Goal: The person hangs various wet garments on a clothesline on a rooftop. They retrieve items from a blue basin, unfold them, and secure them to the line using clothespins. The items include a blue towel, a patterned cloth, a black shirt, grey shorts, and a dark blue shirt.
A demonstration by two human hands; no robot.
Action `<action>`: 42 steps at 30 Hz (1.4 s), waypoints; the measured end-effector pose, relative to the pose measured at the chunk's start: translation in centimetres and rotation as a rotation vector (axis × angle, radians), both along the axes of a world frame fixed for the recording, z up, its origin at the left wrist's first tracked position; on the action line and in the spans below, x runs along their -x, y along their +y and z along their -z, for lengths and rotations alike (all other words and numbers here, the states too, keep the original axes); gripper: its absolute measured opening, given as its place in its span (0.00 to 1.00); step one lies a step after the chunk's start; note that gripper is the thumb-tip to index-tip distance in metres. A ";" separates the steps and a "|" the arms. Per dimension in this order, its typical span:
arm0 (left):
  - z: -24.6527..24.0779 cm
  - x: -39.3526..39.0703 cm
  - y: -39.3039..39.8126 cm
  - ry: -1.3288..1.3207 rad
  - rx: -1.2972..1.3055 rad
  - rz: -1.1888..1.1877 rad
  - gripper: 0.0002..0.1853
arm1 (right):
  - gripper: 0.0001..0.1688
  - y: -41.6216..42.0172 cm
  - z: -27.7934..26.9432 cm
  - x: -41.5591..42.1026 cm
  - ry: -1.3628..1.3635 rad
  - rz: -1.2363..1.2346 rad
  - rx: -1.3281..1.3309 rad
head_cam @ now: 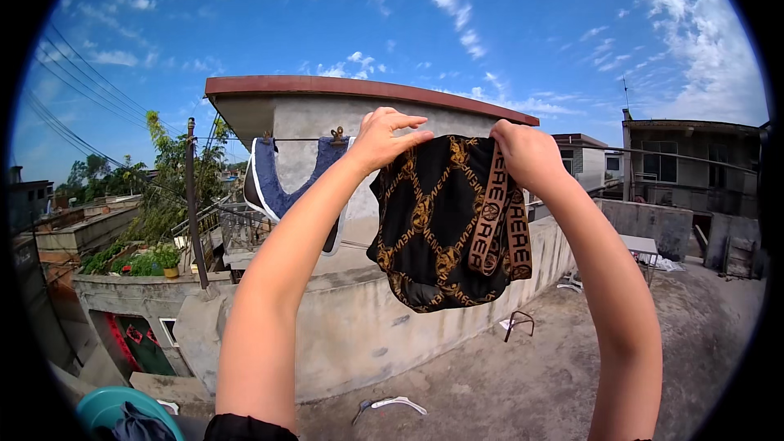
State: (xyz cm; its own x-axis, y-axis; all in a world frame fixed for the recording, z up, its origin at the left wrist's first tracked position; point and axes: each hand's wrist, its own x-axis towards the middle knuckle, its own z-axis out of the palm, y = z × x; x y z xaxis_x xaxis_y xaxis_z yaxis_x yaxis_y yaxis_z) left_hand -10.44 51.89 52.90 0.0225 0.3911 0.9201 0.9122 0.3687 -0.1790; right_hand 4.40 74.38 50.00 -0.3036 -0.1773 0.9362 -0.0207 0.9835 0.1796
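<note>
Black underwear with a gold pattern (429, 220) hangs before me, its brown patterned waistband dangling on the right side. My right hand (520, 150) pinches its upper right corner between thumb and fingers. Near its upper left edge is my left hand (392, 131), with thumb and fingers a little apart; whether its thumb touches the cloth cannot be told. A blue cloth item with white edging (275, 196), partly hidden by my left forearm, hangs from a clothesline by metal clips (337, 134).
A teal basin (113, 397) with dark cloth stands at lower left. A concrete parapet (361, 324) runs across behind the line. A metal post (195, 208) rises at left. White hangers (399, 402) and a small metal frame (520, 323) lie on the concrete ground.
</note>
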 end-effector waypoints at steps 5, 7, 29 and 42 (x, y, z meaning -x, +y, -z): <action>1.6 0.3 -1.5 0.030 -0.044 -0.264 0.18 | 0.12 -0.6 0.1 0.1 0.047 -0.023 -0.029; 1.6 0.3 -2.0 0.029 -0.047 -0.304 0.18 | 0.12 -0.6 0.0 0.2 0.048 -0.039 -0.051; 5.4 -7.2 1.1 0.152 -0.061 -0.203 0.53 | 0.31 -0.5 2.9 -3.0 0.293 0.073 -0.210; 6.5 -25.0 14.9 0.367 -0.029 -0.067 0.44 | 0.31 14.2 10.1 -24.4 0.156 0.252 -0.175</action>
